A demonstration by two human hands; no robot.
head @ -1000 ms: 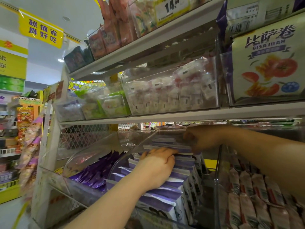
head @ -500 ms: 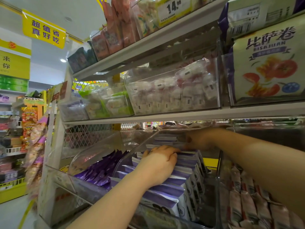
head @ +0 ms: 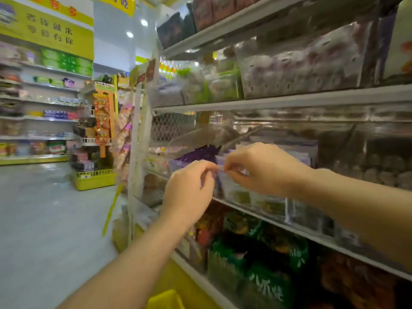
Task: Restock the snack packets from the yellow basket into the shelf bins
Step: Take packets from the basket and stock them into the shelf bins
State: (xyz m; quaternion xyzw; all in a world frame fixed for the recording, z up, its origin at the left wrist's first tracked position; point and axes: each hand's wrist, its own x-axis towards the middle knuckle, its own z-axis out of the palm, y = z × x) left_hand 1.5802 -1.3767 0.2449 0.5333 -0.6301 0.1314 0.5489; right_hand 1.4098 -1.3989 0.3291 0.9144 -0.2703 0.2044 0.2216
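Head view: purple snack packets (head: 200, 152) sit in the clear bin (head: 234, 190) on the middle shelf (head: 267, 103). The left hand (head: 189, 188) and right hand (head: 260, 168) are at the bin's front lip, fingers curled and tips almost meeting, but blur hides whether they pinch anything. This load looks placed, so the next move likely means reaching down to the yellow basket (head: 166, 298) at the bottom edge; a pale aisle floor (head: 44, 219) lies to the left.
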